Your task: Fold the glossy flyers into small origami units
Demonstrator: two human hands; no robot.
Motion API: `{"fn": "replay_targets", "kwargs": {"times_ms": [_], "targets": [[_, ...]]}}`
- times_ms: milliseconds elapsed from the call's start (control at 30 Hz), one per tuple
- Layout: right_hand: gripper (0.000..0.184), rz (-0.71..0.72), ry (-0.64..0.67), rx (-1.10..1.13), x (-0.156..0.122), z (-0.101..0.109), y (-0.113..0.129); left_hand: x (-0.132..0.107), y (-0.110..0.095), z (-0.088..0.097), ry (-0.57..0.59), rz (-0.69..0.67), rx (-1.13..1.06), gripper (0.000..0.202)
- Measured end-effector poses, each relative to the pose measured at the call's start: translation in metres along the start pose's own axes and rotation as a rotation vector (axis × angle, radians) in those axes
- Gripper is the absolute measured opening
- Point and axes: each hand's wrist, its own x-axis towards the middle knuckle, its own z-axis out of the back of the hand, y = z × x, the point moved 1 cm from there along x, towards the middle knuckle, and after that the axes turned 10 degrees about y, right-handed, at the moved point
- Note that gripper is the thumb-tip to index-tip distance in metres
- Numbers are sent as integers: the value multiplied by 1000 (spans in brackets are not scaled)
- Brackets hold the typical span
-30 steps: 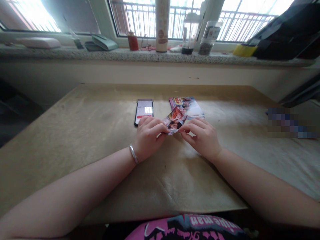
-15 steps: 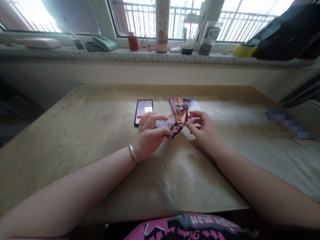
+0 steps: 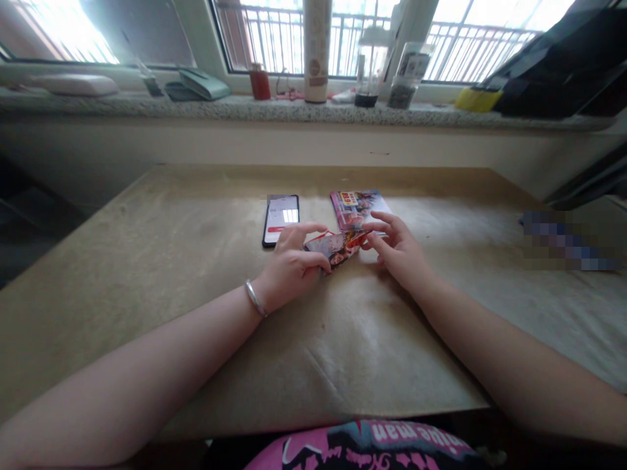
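My left hand (image 3: pixel 292 264), with a silver bangle on the wrist, pinches the left end of a colourful folded paper (image 3: pixel 337 247) low over the brown table (image 3: pixel 171 261). My right hand (image 3: pixel 398 251) holds the paper's right end with its fingertips, fingers partly spread. Just behind the paper lies a small stack of colourful printed sheets (image 3: pixel 356 202). A phone (image 3: pixel 281 219) with a lit screen lies flat to the left of the stack, beyond my left fingers.
A stone windowsill (image 3: pixel 274 108) runs along the back with a tall white bottle (image 3: pixel 317 49), a red cup (image 3: pixel 259 83), jars (image 3: pixel 409 75), a teal case (image 3: pixel 198 85) and a yellow object (image 3: pixel 477 99). Dark bags lie at the far right. A blurred patch sits on the table's right.
Both hands have moved a little farther from me with the paper. The paper has gone from raised and open-faced to lower and flatter near the table.
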Motion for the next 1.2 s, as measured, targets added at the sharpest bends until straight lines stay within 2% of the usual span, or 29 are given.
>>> {"fn": "replay_targets", "kwargs": {"times_ms": [133,233,400,467,600,700,833,1067,1200], "targets": [[43,42,14,-163,1,4,-2,0,-2,3,44,-54,-71,22],[25,33,62,-245,0,7,-3,-1,-5,5,53,-59,-105,17],[14,103,163,-347,0,13,-4,-3,-5,7,-65,27,-176,20],[12,181,216,-443,0,16,-3,-3,-3,8,-10,43,-125,26],[17,362,381,-626,0,20,1,-1,-3,9,219,11,26,39],[19,427,461,-695,1,22,2,-1,-5,8,282,23,97,41],[17,400,493,-763,0,22,2,-2,-7,7,320,21,156,35],[18,309,468,-899,-3,24,7,-2,-6,4,231,-15,284,23],[18,303,450,-909,-3,26,6,-2,-5,2,275,-41,308,22]]}}
